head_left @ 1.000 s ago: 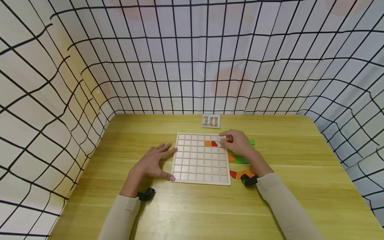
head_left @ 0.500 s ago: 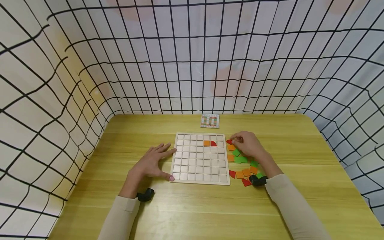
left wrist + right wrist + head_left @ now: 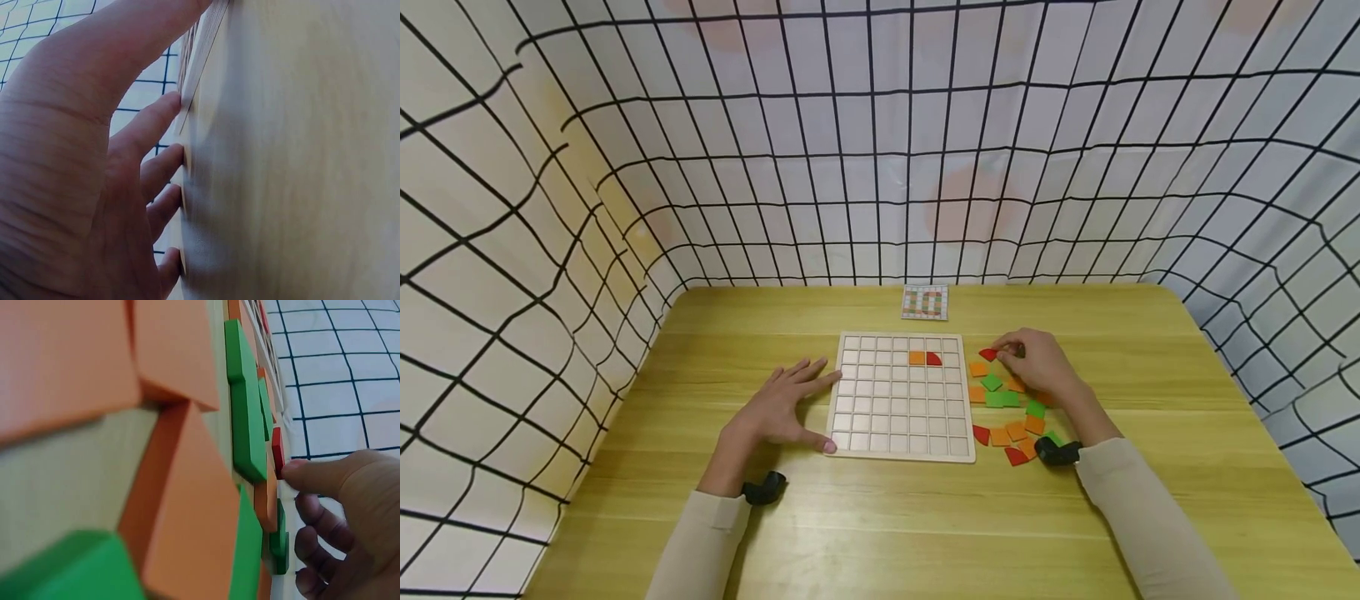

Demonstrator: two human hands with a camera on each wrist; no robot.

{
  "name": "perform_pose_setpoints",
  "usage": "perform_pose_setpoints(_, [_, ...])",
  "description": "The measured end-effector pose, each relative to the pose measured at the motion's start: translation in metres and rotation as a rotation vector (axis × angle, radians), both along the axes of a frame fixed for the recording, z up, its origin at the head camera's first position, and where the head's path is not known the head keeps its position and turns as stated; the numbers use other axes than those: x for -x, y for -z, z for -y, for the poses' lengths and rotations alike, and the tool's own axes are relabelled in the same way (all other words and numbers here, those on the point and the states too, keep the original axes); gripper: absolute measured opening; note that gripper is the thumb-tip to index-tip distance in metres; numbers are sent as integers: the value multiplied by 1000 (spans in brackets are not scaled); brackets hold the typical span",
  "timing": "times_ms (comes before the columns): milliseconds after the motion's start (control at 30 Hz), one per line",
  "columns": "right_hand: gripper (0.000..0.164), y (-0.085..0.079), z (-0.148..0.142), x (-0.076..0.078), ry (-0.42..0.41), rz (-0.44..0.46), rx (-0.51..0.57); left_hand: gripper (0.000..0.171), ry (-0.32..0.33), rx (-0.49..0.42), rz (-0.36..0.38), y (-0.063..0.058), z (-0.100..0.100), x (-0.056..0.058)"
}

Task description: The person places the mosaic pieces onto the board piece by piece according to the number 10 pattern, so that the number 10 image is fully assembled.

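Note:
A pale wooden grid board (image 3: 880, 403) lies on the table. An orange square tile (image 3: 917, 357) and a red quarter-round tile (image 3: 933, 358) sit side by side in its upper part. My left hand (image 3: 778, 406) is spread flat at the board's left side, thumb at the lower left corner and index fingertip at the left edge. My right hand (image 3: 1037, 360), right of the board, pinches another red quarter-round tile (image 3: 988, 354) between thumb and fingers. In the right wrist view the thumb tip lies against this red tile (image 3: 277, 449), low over the table.
Loose orange (image 3: 978, 395), green (image 3: 1002, 399) and red tiles (image 3: 981, 435) are scattered right of the board, several under or near my right wrist. A small printed pattern card (image 3: 925, 302) lies behind the board. A black wire grid (image 3: 865, 200) stands behind the table.
My right hand has moved right, from over the board's upper right corner to the loose tiles, and the red quarter-round tile at its fingertips has shifted right with it. The left hand stays put.

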State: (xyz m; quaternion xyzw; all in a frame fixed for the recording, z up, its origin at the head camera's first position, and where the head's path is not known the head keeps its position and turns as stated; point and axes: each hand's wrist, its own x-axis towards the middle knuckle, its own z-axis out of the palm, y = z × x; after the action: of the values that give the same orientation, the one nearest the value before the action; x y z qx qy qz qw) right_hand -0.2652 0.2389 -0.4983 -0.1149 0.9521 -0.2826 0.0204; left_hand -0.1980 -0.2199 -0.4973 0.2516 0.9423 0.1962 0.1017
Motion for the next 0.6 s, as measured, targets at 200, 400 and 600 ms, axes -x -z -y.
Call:
perform_pose_setpoints(200, [34,-1,2,0,8,44,16,119,-3,2,1,1,0,0])
perform_pose_setpoints(400, [32,-2,4,-1,1,37,-8,118,7,-4,-3,1,-1,0])
perform_pose_setpoints(600, [37,-2,3,-2,17,46,1,118,7,-6,-4,0,0,-1])
